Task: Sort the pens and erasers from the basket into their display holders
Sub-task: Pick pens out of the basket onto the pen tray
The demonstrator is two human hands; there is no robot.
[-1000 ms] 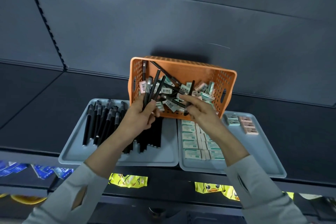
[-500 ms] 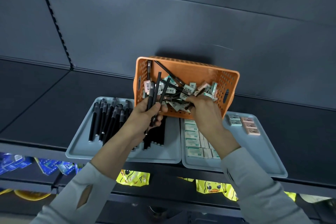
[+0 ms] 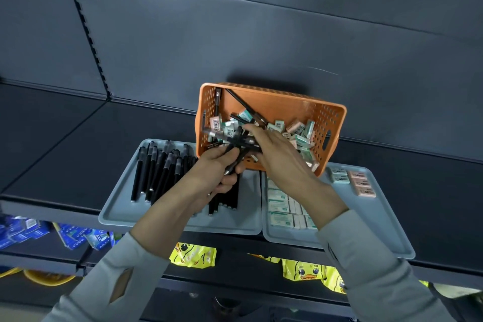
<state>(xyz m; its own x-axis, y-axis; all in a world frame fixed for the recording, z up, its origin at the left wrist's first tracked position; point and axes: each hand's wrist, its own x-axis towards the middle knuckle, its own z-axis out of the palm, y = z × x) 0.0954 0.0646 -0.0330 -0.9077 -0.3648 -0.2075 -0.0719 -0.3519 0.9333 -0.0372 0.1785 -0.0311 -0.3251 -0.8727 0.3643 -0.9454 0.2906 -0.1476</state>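
Observation:
An orange perforated basket (image 3: 285, 104) leans against the back wall of the shelf, with black pens and mint and pink erasers inside. My left hand (image 3: 214, 172) grips a bundle of black pens (image 3: 236, 150) at the basket's front edge. My right hand (image 3: 277, 157) reaches across into the basket and touches the same bundle; whether it grips a pen is hidden. The left grey tray (image 3: 117, 214) holds rows of black pens (image 3: 156, 167). The right grey tray (image 3: 386, 219) holds mint erasers (image 3: 279, 204) in rows and a few pink erasers (image 3: 362, 185).
The dark shelf (image 3: 65, 144) stretches left and right of the trays. Yellow duck packets (image 3: 193, 255) and blue packets (image 3: 23, 230) lie on the lower shelf below. A slotted upright (image 3: 83, 23) runs up the back wall.
My left hand's pen bundle tipped from upright to slanted at the basket's front. My right hand moved left from the erasers onto that bundle.

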